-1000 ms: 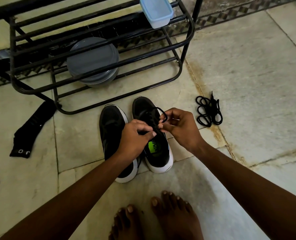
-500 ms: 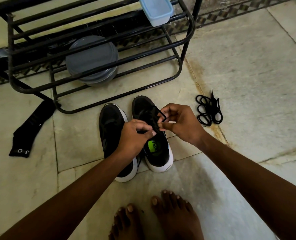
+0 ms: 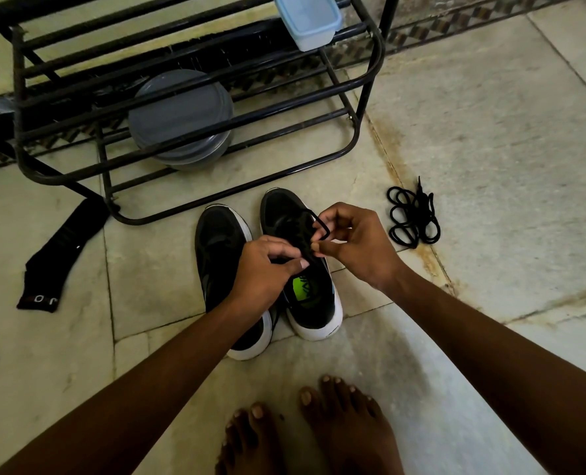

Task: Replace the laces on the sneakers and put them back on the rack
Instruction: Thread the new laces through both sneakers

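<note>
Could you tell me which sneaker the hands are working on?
The sneaker on the right, showing a green insole; left hand and right hand hold its lace.

Rack (image 3: 378,54) blocks beyond sneakers (image 3: 223,241); floor (image 3: 490,149) rightward open.

1. The rack (image 3: 380,53) is black-painted metal tube with a slight sheen.
2. The sneakers (image 3: 221,234) have matt black mesh cloth uppers and smooth white soles (image 3: 319,332).
3. The lace (image 3: 320,224) and the loose lace bundle (image 3: 411,217) are matt woven cord.
4. The floor (image 3: 490,149) is smooth stone, rust-stained along joints.
5. The container (image 3: 307,18) is translucent plastic; the sock (image 3: 62,248) is knit cloth.
</note>
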A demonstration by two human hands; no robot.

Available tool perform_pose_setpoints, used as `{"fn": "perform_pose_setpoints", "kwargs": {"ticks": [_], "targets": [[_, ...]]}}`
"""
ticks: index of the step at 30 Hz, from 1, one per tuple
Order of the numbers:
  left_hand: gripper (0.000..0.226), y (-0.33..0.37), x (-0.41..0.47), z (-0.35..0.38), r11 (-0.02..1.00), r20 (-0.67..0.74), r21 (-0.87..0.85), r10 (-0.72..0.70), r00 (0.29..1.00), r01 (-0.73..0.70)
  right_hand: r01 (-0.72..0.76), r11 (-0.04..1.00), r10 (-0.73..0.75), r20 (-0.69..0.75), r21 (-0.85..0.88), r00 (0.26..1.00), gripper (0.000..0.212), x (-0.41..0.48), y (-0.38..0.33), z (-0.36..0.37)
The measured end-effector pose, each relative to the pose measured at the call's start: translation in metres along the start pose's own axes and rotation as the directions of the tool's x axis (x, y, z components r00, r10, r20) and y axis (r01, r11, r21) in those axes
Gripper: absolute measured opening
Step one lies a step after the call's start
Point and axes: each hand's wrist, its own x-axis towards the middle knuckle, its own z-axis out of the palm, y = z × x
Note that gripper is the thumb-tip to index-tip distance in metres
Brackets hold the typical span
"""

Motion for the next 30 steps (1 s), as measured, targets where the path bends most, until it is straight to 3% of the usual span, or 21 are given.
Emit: {"fn": "perform_pose_setpoints", "kwargs": {"ticks": [10, 19, 30], "targets": [[0.022, 0.002, -0.002, -0.004, 0.997, 0.06, -0.053, -0.045, 0.997, 0.048, 0.021, 0.999, -0.016, -0.146, 0.031, 0.989, 0.03, -0.009, 0.01, 0.01], [0.017, 0.0, 0.0, -0.001, 0.997, 0.026, -0.048, -0.055, 0.998, 0.056, 0.148, 0.975, -0.162, -0.075, -0.166, 0.984, 0.03, -0.013, 0.006, 0.008], [0.019, 0.0, -0.001, 0.006, 0.999, -0.032, 0.04, 0.013, 0.999, -0.012, 0.095, 0.992, -0.103, -0.099, -0.083, 0.99, 0.032, -0.017, 0.012, 0.012]]}}
